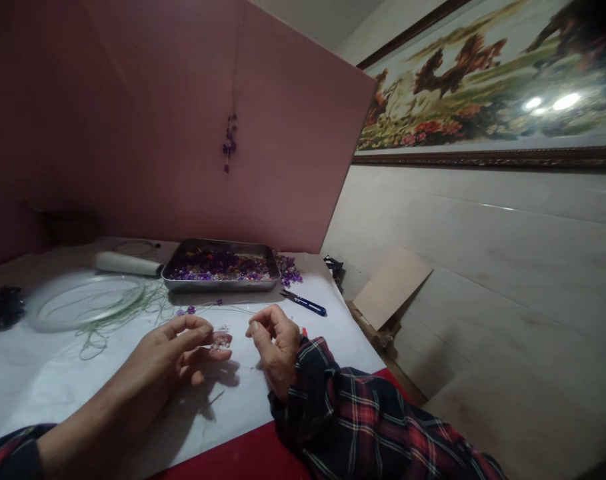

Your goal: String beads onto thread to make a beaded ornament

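Over the white-covered table, my left hand (183, 350) holds a small cluster of clear beads (221, 339) between its thumb and fingers. To its right, my right hand (273, 343) has thumb and forefinger pinched together; what they hold, if anything, is too small to make out. A thin strand runs on the table just behind both hands, with a few purple beads (191, 310) beside it. Behind the hands stands a metal tray (223, 287) of purple and mixed beads, and more purple beads (289, 270) lie at its right side.
Blue-handled snips (305, 303) lie right of the tray. A coil of clear tubing (47, 325), green threads (100, 330) and a white roll (127, 263) are at the left. A beaded strand (229, 143) hangs against the pink panel. Cardboard (393, 288) leans beyond the table's right edge.
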{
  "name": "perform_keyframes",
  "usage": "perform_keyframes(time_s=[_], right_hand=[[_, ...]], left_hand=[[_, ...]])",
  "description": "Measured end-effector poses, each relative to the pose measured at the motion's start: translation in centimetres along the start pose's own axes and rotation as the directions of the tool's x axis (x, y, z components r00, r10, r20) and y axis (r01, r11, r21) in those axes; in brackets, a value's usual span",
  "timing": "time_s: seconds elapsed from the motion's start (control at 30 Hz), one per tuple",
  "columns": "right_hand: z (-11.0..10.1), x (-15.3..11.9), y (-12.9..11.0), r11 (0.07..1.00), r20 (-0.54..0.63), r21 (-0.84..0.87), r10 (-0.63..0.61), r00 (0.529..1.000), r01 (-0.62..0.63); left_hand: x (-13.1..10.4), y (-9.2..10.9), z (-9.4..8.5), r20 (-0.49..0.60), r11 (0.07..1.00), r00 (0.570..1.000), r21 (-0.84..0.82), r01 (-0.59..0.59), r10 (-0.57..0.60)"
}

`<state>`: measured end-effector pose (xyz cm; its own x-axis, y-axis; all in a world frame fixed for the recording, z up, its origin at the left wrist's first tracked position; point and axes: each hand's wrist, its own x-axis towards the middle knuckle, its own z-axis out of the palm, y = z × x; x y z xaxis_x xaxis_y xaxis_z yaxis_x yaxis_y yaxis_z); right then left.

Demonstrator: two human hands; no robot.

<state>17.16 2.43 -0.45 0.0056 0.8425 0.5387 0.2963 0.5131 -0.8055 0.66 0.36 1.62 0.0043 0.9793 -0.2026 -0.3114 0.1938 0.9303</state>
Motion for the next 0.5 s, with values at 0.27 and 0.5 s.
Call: perform_keyframes(time_s=[0.27,0.5], right_hand=[[0.1,1.3,0.4,0.739,0.191,0.604,0.23,0.954,-0.299],[0.0,1.6,-0.1,0.497,0.349,0.717,0.35,0.869,-0.488]], left_hand=[[0.2,0.0,0.1,-0.081,0.999,0.997,0.051,-0.004,0.008],[0.9,-0.5,-1.0,-0.082,0.994,0.993,0.074,-0.078,0.084]])
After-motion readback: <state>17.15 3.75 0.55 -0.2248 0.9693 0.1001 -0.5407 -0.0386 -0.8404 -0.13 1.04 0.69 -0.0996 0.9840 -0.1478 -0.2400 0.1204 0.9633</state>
